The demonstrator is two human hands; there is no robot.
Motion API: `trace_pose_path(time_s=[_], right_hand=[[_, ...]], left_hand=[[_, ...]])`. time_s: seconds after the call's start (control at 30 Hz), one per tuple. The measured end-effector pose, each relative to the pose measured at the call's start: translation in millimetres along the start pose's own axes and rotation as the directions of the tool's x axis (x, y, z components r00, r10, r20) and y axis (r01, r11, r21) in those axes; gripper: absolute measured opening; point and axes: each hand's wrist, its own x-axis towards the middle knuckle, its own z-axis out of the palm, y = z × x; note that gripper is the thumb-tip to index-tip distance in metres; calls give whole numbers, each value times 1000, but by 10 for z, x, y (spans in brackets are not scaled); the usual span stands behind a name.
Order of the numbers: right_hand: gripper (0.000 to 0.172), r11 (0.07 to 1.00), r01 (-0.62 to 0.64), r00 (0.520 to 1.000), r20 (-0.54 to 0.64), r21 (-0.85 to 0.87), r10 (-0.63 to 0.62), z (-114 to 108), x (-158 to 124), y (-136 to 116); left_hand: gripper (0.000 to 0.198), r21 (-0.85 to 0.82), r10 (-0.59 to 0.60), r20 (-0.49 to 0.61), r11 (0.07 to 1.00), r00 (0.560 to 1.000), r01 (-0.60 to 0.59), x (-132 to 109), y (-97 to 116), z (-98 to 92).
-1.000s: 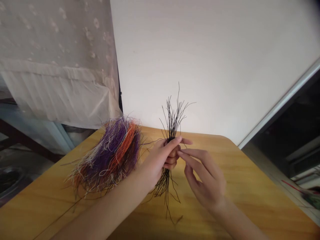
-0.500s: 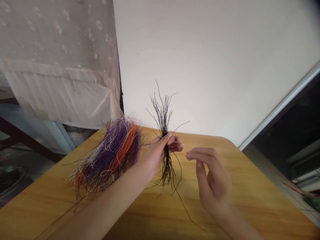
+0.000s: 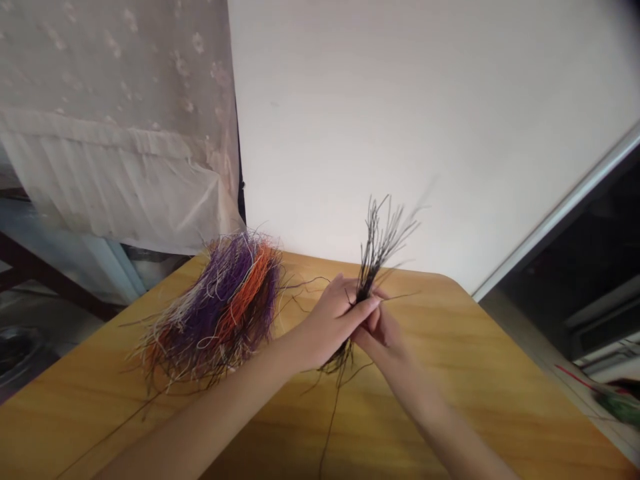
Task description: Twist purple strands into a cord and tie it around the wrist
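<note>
A bunch of thin black fibres [image 3: 375, 252] stands upright above my hands, its loose ends fanning out at top and bottom. My left hand [image 3: 333, 323] is closed around the bunch. My right hand [image 3: 383, 340] presses against the left and pinches the same strands. To the left, a large loose bundle of purple, orange and cream fibres [image 3: 215, 313] lies on the table, just beyond my left forearm and not touching either hand.
Both arms reach across a wooden table [image 3: 440, 313] with a rounded far corner. Behind it rise a white wall [image 3: 400, 113] and a sheer patterned curtain [image 3: 115, 133]. A dark round bowl [image 3: 15, 353] sits low at left, beyond the table edge.
My right hand has moved in from the right and closed on the black bunch. The bunch has shifted right and tilts toward the upper right. The coloured bundle has not moved.
</note>
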Motion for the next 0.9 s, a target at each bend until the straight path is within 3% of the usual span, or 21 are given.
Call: trace_pose_path(time_s=[0.23, 0.47, 0.63, 0.77, 0.83, 0.9], right_hand=[[11, 996, -78, 996, 45, 45, 76, -111, -26, -25], [6, 979, -43, 982, 188, 199, 5, -144, 39, 50], [8, 985, -31, 992, 125, 171, 10, -123, 51, 15], [20, 990, -52, 996, 81, 132, 42, -129, 34, -32], [20, 988, -53, 998, 32, 142, 49, -137, 38, -40], [21, 984, -49, 998, -31, 173, 56, -146, 56, -26]], left_hand=[[34, 117, 66, 49, 991, 997, -71, -39, 35, -2], [33, 229, 129, 73, 963, 989, -143, -33, 4, -52], [26, 317, 176, 59, 930, 983, -185, -37, 7, -38], [25, 341, 179, 66, 921, 982, -191, -43, 24, -45], [20, 336, 136, 94, 928, 986, -161, -45, 48, -96], [38, 359, 23, 156, 930, 987, -78, -44, 62, -177]])
